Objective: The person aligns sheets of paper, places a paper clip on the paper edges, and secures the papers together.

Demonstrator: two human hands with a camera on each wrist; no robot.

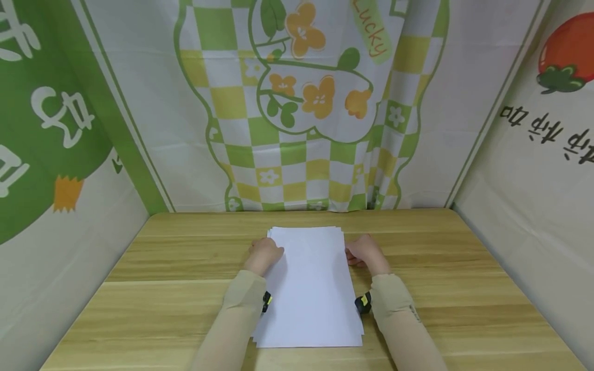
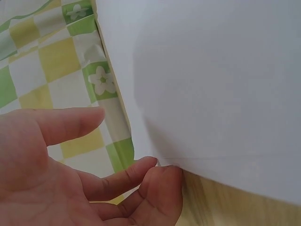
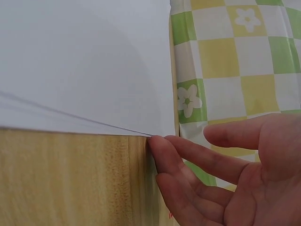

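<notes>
A stack of white paper point(image 1: 308, 288) lies lengthwise on the wooden table, its sheets slightly out of line at the corners and edges. My left hand point(image 1: 264, 255) is at the stack's left edge near the far end. In the left wrist view, bent fingertips point(image 2: 148, 162) touch the paper's edge while the thumb stands apart. On the opposite side, my right hand point(image 1: 366, 252) has its fingertips point(image 3: 157, 141) against the right edge, with the thumb held away from the sheets. A thin gap shows between sheets along that edge in the right wrist view. Neither hand pinches the paper.
The wooden table point(image 1: 464, 288) extends to both sides of the stack. A checkered green and yellow curtain point(image 1: 297, 170) hangs behind its far edge. Printed cloth walls stand at left point(image 1: 111, 232) and right point(image 1: 533, 216). Each wrist wears a small black device.
</notes>
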